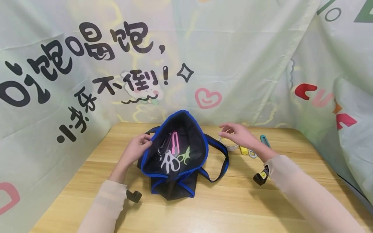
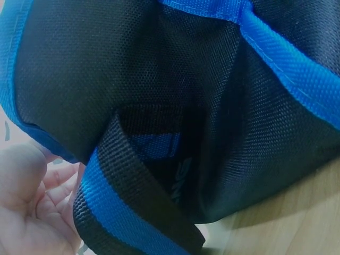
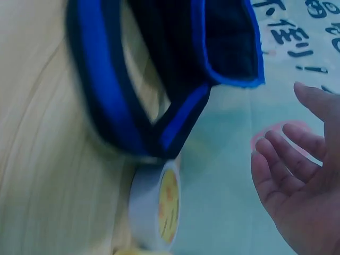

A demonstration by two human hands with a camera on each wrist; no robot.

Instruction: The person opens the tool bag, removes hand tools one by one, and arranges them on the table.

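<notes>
In the middle of the frame of the head view, a black fabric bag (image 1: 192,139) with blue edging stands on the wooden table (image 1: 233,207), its wide mouth turned toward the camera. The left hand (image 1: 136,147) is at the left side of this mouth and pinches the blue edge; in the left wrist view the thumb shows at lower left, close to this edge. Inside the bag lie white scissors (image 1: 167,158), a pink utility knife (image 1: 173,147), light green scissors (image 1: 187,152) and a dark tool (image 1: 166,144) whose kind I cannot tell

The right hand (image 1: 237,134), right of the centre, holds nothing; its fingers are slightly bent and the thumb is apart from them. It is above a white tape roll (image 1: 232,148), near a yellow object (image 1: 243,150), a pale ring handle (image 1: 253,157) and a teal utility knife (image 1: 264,140). The bag's right strap (image 1: 226,161) makes a loop near the tape roll. Behind, a pale printed cloth (image 1: 247,64) fills the upper frame
</notes>
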